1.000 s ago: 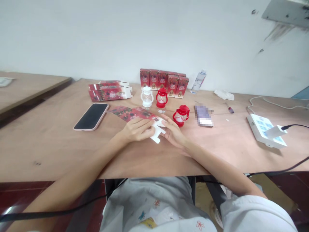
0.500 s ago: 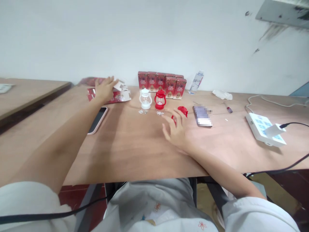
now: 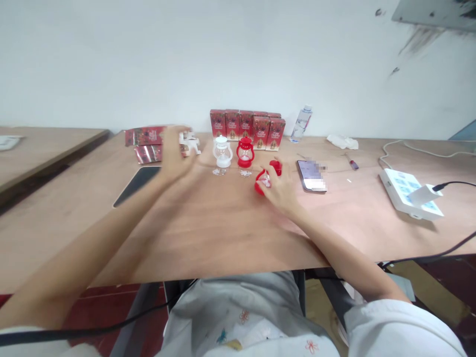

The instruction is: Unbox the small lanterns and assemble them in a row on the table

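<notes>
My right hand (image 3: pixel 283 192) is closed around a red toy lantern (image 3: pixel 262 184) that lies tilted on the table; its clear middle shows by my thumb, and its red top (image 3: pixel 275 167) shows beyond my fingers. Blurred by motion, my left hand (image 3: pixel 174 154) is raised in front of the flattened red cartons (image 3: pixel 148 152), thumb and fingers apart, with nothing visible in it. Between my hands a white lantern (image 3: pixel 223 154) and another red lantern (image 3: pixel 245 153) stand upright. Small pale flat pieces (image 3: pixel 245 173) lie in front of them.
Several red printed boxes (image 3: pixel 261 131) stand against the wall, with a clear bottle (image 3: pixel 301 124) leaning beside them. A dark phone (image 3: pixel 136 187) lies at left, a lit phone (image 3: pixel 310 174) at right. Farther right are tissue (image 3: pixel 342 142), a screwdriver (image 3: pixel 352 162) and a white power strip (image 3: pixel 405 193).
My left hand has come off the flattened cartons and moved right and toward me. My right hand has gone from hovering with spread fingers to gripping the lying red lantern, which has turned.
</notes>
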A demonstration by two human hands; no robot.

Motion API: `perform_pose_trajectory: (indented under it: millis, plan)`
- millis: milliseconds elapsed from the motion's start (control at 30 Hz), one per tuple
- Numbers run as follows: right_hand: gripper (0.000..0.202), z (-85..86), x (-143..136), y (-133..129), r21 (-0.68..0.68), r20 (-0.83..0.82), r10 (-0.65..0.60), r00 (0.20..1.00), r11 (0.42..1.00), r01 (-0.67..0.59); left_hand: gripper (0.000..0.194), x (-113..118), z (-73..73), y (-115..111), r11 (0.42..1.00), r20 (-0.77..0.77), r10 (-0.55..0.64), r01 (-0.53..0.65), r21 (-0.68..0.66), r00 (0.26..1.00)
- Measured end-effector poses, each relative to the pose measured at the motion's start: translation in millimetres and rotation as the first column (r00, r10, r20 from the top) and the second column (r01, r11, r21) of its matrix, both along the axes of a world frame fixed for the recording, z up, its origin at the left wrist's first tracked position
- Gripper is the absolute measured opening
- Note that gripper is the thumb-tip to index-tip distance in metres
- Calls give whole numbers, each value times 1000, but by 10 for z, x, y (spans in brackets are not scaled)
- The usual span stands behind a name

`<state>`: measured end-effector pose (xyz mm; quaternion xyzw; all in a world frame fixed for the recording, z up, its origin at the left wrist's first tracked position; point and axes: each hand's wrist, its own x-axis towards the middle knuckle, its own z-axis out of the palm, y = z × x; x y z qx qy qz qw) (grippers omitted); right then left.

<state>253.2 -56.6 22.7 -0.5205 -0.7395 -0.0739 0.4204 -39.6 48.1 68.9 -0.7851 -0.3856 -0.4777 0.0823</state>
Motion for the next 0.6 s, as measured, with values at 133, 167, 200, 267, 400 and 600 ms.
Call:
perform_pose_trajectory:
  millis: [133, 167, 200, 267, 400, 600]
  plan:
    - [41, 24, -115, -116, -25, -214, 173, 961, 983, -182, 69, 717, -431, -812, 854, 67, -343, 340, -393, 937]
    - [43, 20, -144, -145, -33, -256, 200, 946, 976, -215, 75, 844, -510, -915, 781, 133, -414, 427, -456, 900]
    - [44, 13, -169, -169, -38, -285, 222, 933, 969, -243, 74, 940, -569, -976, 722, 216, -436, 482, -496, 874]
    - [50, -16, -203, -199, -40, -316, 268, 910, 955, -295, 63, 1039, -630, -1008, 645, 325, -419, 530, -550, 848]
    - [61, -94, -224, -195, 0, -442, 327, 835, 931, -365, 51, 999, -626, -981, 624, 450, -293, 525, -579, 844]
    - [9, -92, -209, -174, 117, -253, 279, 926, 959, -257, 52, 912, -604, -1002, 610, 547, -106, 489, -624, 830]
